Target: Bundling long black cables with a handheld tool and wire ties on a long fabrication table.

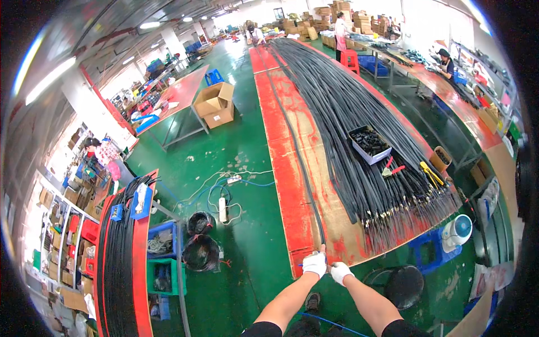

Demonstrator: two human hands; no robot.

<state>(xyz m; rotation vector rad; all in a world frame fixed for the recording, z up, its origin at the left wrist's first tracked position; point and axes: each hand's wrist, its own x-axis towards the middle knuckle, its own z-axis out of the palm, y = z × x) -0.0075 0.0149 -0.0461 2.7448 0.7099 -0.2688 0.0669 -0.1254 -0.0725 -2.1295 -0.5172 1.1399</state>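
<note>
A single black cable (pixel 306 180) runs along the left part of the long red table, its near end at the table's front edge. My left hand (pixel 314 264), in a white glove, is closed around that near end, with the thumb or a finger pointing up along it. A small bit of blue shows beside this hand, too small to name. Just right of it, my right hand (pixel 340 273), also white-gloved, is curled in. Whatever it may grip is hidden. To the right lies a broad bundle of black cables (pixel 337 129) with stripped, frayed near ends.
On the bundle rest a box of black parts (pixel 369 144), red-handled pliers (pixel 391 167) and a yellow-handled tool (pixel 431 174). A round black stool (pixel 404 286) and a white fan (pixel 457 229) stand right. A power strip (pixel 223 209) with cords lies left. Other people work farther off.
</note>
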